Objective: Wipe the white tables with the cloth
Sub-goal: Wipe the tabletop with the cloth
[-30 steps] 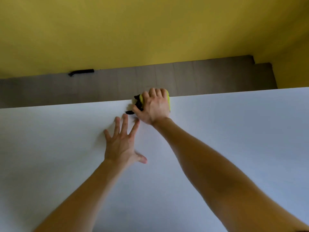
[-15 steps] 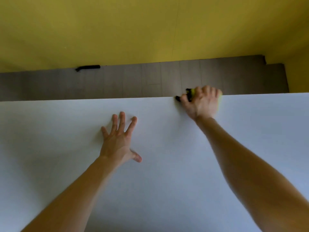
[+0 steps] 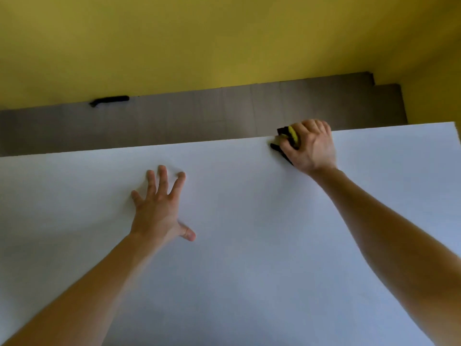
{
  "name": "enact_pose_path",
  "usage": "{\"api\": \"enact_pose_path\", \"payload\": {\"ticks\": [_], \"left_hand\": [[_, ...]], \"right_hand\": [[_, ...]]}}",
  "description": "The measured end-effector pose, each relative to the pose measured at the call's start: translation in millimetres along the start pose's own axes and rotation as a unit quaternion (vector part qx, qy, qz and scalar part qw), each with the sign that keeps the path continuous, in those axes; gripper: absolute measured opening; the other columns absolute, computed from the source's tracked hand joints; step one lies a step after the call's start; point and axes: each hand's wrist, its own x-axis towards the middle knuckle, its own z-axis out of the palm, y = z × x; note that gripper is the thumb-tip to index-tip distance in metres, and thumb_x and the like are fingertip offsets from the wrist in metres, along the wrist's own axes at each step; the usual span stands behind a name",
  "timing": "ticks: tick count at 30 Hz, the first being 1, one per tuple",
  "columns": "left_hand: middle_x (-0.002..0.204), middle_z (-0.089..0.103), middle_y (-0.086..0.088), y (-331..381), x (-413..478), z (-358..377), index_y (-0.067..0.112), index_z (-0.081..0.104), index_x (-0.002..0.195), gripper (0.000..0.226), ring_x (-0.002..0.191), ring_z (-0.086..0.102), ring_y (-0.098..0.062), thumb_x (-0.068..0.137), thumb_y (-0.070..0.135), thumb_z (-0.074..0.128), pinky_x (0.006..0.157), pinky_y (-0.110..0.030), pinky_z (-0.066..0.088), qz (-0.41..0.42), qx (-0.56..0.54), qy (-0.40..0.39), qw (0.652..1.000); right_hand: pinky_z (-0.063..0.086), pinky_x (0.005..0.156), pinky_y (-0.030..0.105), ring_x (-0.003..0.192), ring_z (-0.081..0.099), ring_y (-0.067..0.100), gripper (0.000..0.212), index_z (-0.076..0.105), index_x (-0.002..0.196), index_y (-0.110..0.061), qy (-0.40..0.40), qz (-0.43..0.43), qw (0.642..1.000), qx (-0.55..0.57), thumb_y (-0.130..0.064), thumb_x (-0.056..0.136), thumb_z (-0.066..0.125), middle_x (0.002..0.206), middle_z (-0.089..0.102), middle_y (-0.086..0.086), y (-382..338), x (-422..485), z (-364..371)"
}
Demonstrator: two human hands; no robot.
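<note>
A white table (image 3: 249, 245) fills the lower part of the head view. At its far edge, towards the right, my right hand (image 3: 311, 146) grips a yellow and black cloth (image 3: 289, 138) and presses it onto the tabletop. Most of the cloth is hidden under the curled fingers. My left hand (image 3: 159, 208) lies flat on the table left of centre, fingers spread and straight, well apart from the cloth.
Beyond the table's far edge lies a grey wood-look floor (image 3: 199, 116) and a yellow wall (image 3: 224, 41). A small black object (image 3: 109, 100) lies on the floor at the wall's foot. The table's right corner (image 3: 457, 126) shows at the frame's edge.
My right hand has slid the cloth rightwards along the far edge of the table. My left hand has stayed flat in about the same spot.
</note>
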Motion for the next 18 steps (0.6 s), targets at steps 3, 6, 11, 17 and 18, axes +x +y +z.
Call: {"api": "enact_pose_path", "payload": {"ticks": [3, 6, 11, 17, 18], "left_hand": [[0.176, -0.027, -0.015, 0, -2, -1, 0.03, -0.019, 0.168, 0.169, 0.165, -0.015, -0.046, 0.05, 0.088, 0.088, 0.127, -0.071, 0.026, 0.0, 0.013, 0.005, 1.0], [0.175, -0.022, -0.023, 8, -4, -9, 0.023, -0.016, 0.168, 0.169, 0.164, -0.01, -0.052, 0.051, 0.083, 0.092, 0.126, -0.071, 0.029, 0.001, 0.03, -0.018, 0.999], [0.174, -0.016, -0.032, 65, -6, -34, 0.007, -0.005, 0.169, 0.138, 0.162, -0.003, -0.057, 0.08, 0.052, 0.09, 0.12, -0.078, 0.029, 0.018, 0.109, -0.003, 0.994], [0.178, 0.002, -0.017, 144, -3, -43, 0.02, 0.003, 0.171, 0.132, 0.166, 0.011, -0.038, 0.079, 0.07, 0.084, 0.127, -0.062, 0.032, 0.135, 0.056, 0.056, 0.988], [0.177, 0.002, -0.016, 154, -2, -42, 0.021, 0.003, 0.171, 0.134, 0.165, 0.012, -0.039, 0.077, 0.072, 0.085, 0.127, -0.061, 0.032, 0.143, 0.044, 0.058, 0.987]], "right_hand": [[0.03, 0.127, 0.054, 0.111, 0.055, 0.039, 0.049, 0.07, 0.11, -0.014, 0.03, 0.096, 0.993, -0.059, -0.058, 0.101, 0.049, 0.109, 0.064, 0.015, 43, -6, -11], [0.028, 0.127, 0.053, 0.11, 0.055, 0.038, 0.053, 0.071, 0.105, -0.011, 0.017, 0.169, 0.981, -0.092, -0.053, 0.1, 0.04, 0.105, 0.065, 0.018, -20, 4, 5], [0.038, 0.102, 0.048, 0.106, 0.06, 0.036, 0.054, 0.072, 0.108, -0.02, -0.093, -0.005, 0.995, -0.033, -0.064, 0.1, 0.041, 0.108, 0.067, 0.013, -168, 9, 28], [0.042, 0.103, 0.041, 0.112, 0.062, 0.032, 0.043, 0.069, 0.126, -0.026, -0.092, -0.123, 0.986, 0.068, -0.058, 0.1, 0.054, 0.118, 0.069, 0.004, -47, 14, 2], [0.043, 0.1, 0.041, 0.111, 0.063, 0.032, 0.04, 0.07, 0.123, -0.026, -0.08, -0.097, 0.991, 0.053, -0.057, 0.101, 0.055, 0.116, 0.07, 0.004, -6, 15, -6]]}}
